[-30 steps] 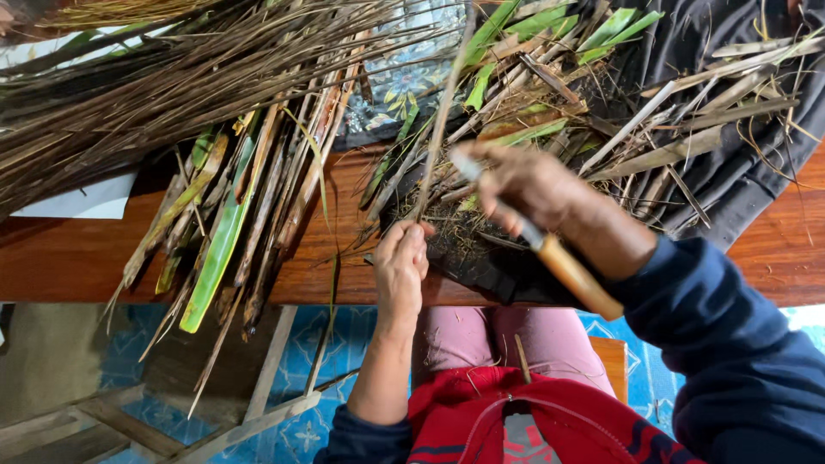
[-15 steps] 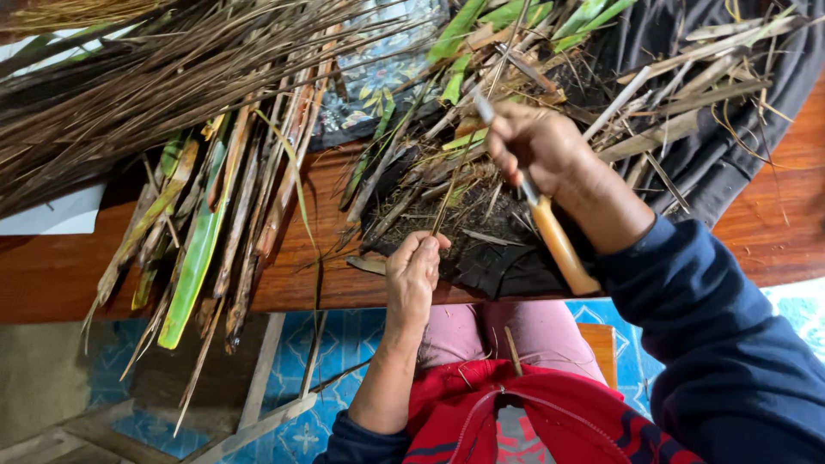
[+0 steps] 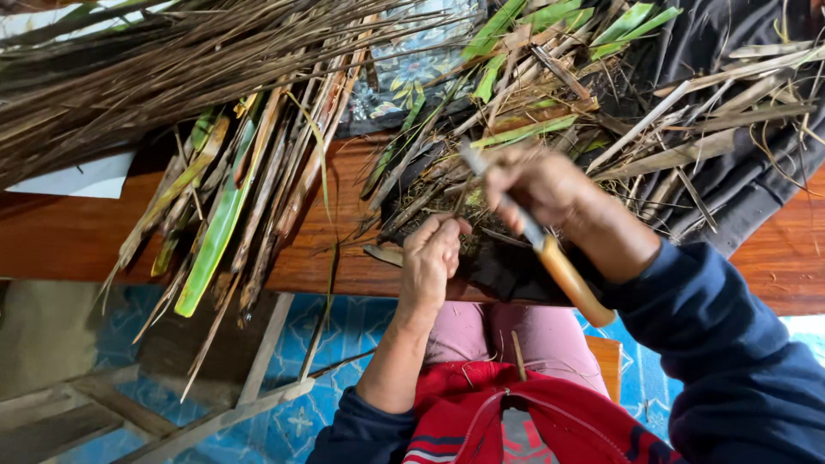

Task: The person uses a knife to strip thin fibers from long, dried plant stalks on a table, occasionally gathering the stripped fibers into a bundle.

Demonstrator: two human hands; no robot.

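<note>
A knife [image 3: 540, 245] is gripped in the right hand [image 3: 550, 193] at centre frame, fingers fully curled round it; its smooth, rounded wooden handle [image 3: 574, 283] runs down toward the lower right, and a narrow grey blade [image 3: 475, 161] juts up-left past the knuckles (motion-blurred, edge not readable). The left hand [image 3: 432, 258], just below-left of the right, is closed loosely, fingertips pinched on a thin dry strip [image 3: 447, 210] that runs up into the litter; how firmly it is held cannot be told.

Both hands are set over a black cloth [image 3: 730, 172] spread across the upper right and centre, heaped with leaf scraps [image 3: 550, 103]: flat, fibrous, straw-brown slivers mixed with fresh green blades, ragged at the ends.

A polished reddish-brown wooden table [image 3: 60, 241] lies beneath. A bundle of long strap-shaped leaves [image 3: 219, 223], green and yellowing, overhangs its lower edge at left. A dense sheaf of dark, wiry dried stalks [image 3: 129, 77] fills the upper left.

A plain white sheet [image 3: 86, 178] is seen at left, partly tucked under the sheaf. A blue patterned fabric [image 3: 412, 64] is noted at top centre.

Dark blue sleeves [image 3: 739, 369] and a red garment [image 3: 516, 421] occupy the lower right.
</note>
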